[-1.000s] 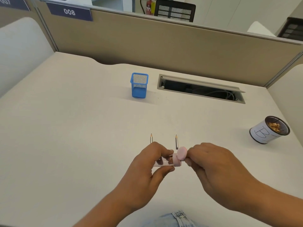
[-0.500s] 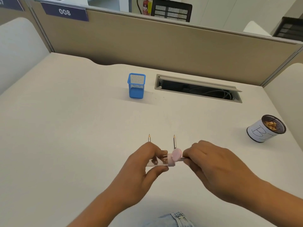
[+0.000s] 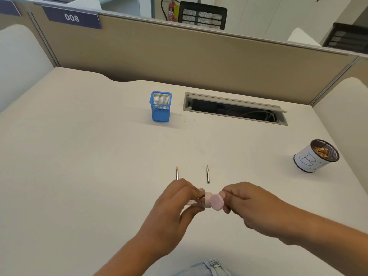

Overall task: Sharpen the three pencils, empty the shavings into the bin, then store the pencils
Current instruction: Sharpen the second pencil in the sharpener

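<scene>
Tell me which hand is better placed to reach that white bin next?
Probably the right hand: the bin stands on its side of the desk, while the left hand grips the sharpener farther away.

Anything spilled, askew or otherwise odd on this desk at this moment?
Nothing is spilled. The left pencil and right pencil lie parallel on the desk, the blue holder stands upright, and the shavings sit inside the bin. The only oddity is that the cable hatch lid is propped open, exposing cables.
</scene>
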`<control>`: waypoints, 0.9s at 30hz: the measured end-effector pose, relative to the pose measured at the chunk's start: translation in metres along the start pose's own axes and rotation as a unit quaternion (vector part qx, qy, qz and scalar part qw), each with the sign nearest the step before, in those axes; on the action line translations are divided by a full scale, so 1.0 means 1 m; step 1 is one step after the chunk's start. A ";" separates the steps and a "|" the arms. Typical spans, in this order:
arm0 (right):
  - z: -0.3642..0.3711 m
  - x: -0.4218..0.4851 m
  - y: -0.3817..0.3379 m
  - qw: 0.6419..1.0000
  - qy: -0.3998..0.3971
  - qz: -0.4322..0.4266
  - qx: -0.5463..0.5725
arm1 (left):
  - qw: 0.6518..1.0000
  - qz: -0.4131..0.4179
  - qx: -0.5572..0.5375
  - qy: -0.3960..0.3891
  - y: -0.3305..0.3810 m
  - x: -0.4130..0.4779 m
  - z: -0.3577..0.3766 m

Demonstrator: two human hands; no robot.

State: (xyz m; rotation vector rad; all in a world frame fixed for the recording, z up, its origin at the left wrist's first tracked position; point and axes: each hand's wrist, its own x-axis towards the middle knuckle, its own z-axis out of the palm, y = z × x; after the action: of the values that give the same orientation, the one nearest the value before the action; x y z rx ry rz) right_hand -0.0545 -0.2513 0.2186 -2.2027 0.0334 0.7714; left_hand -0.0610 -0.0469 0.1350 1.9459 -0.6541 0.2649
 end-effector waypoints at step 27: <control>-0.010 0.003 -0.005 0.882 0.136 -0.257 -0.370 | 0.989 -0.121 -0.084 0.004 -0.004 0.010 -0.011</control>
State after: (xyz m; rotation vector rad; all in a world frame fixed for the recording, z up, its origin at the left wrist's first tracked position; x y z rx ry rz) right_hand -0.0456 -0.2541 0.2259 -2.8230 -0.7998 0.1589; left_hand -0.0494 -0.0392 0.1417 1.8395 -0.4144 0.0633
